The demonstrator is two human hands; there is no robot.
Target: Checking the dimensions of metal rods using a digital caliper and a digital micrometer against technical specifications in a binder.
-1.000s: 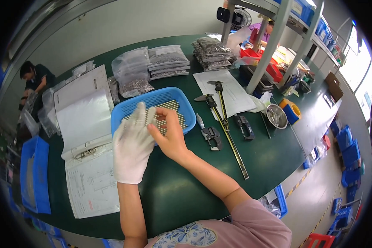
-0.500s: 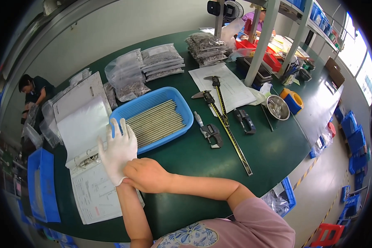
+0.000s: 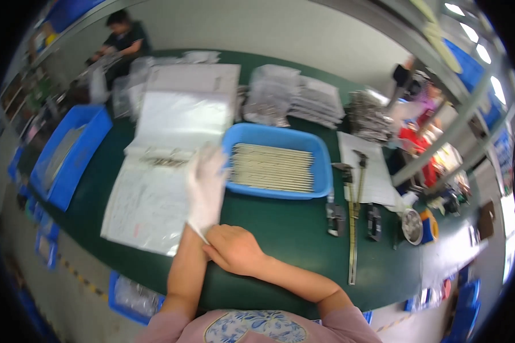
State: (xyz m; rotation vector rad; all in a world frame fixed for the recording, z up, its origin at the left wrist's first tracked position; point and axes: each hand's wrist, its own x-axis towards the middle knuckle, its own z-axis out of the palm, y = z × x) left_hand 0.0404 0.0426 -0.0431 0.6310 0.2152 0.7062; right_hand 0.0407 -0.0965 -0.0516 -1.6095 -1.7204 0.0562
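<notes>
My left hand (image 3: 207, 186) wears a white glove and is raised over the right edge of an open ring binder (image 3: 146, 208). Its fingers are stretched out, though smeared by motion. My bare right hand (image 3: 236, 250) is closed at the left wrist, pinching the glove's cuff (image 3: 197, 232). Just right of the gloved fingers stands a blue plastic basket (image 3: 277, 132), with several thin, pale metal rods (image 3: 273, 168) lying side by side in it. The binder holds printed sheets in clear sleeves.
Right of the basket lie calipers (image 3: 353, 223), micrometers (image 3: 335, 220) and paper sheets (image 3: 369, 166). A metal bowl (image 3: 412, 226) sits beyond them. Bagged parts (image 3: 315, 103) are stacked behind; a long blue bin (image 3: 71, 157) is at left. Another person (image 3: 125, 43) sits at far left.
The view has swung left, so table things appear farther right. The gloved fingers, spread before, now look closer together and blurred. My right hand still grips the cuff.
</notes>
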